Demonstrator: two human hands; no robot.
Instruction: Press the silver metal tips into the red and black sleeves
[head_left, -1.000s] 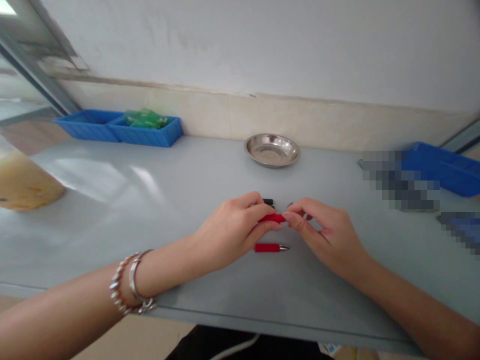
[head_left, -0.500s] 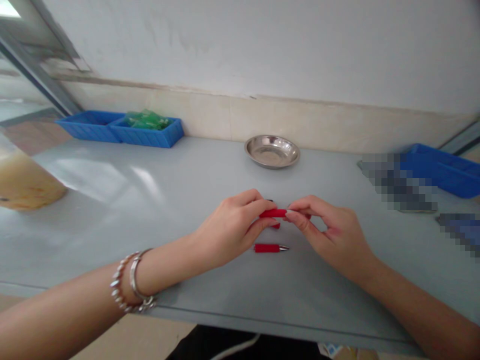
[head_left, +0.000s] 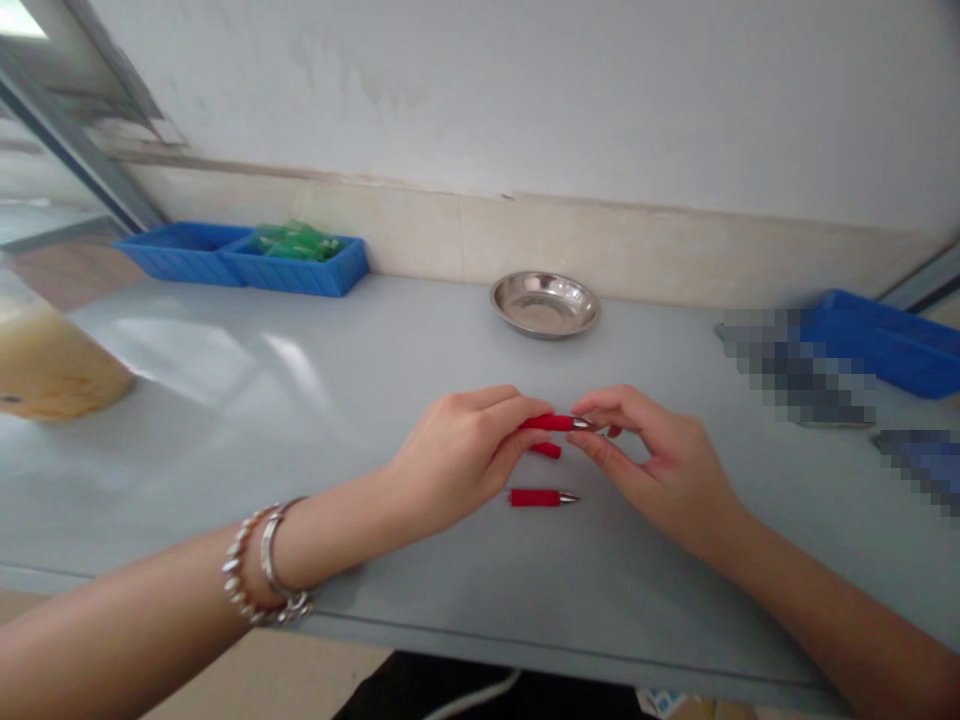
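My left hand [head_left: 480, 440] is closed round a red pen barrel [head_left: 546, 423], held level above the table with its silver tip [head_left: 583, 424] pointing right. At that tip is my right hand [head_left: 652, 440], thumb and forefinger on either side of it in a loose pinch, so the metal shows between them. Another red piece [head_left: 547, 450] lies just below the held pen, its left part hidden by my left hand. Nearer to me, a short red pen section with a silver tip [head_left: 544, 497] lies on the grey table [head_left: 420, 600].
A shiny metal dish [head_left: 546, 330] stands near the wall. Two blue bins [head_left: 292, 278] sit at the back left, one with green plastic in it. Another blue bin [head_left: 885, 340] and blurred-out items [head_left: 802, 375] are on the right. A container [head_left: 60, 370] stands at the left edge.
My right thumb and forefinger have parted slightly and shifted, uncovering the silver tip of the held pen. My left hand keeps its hold; the loose red pieces lie where they were.
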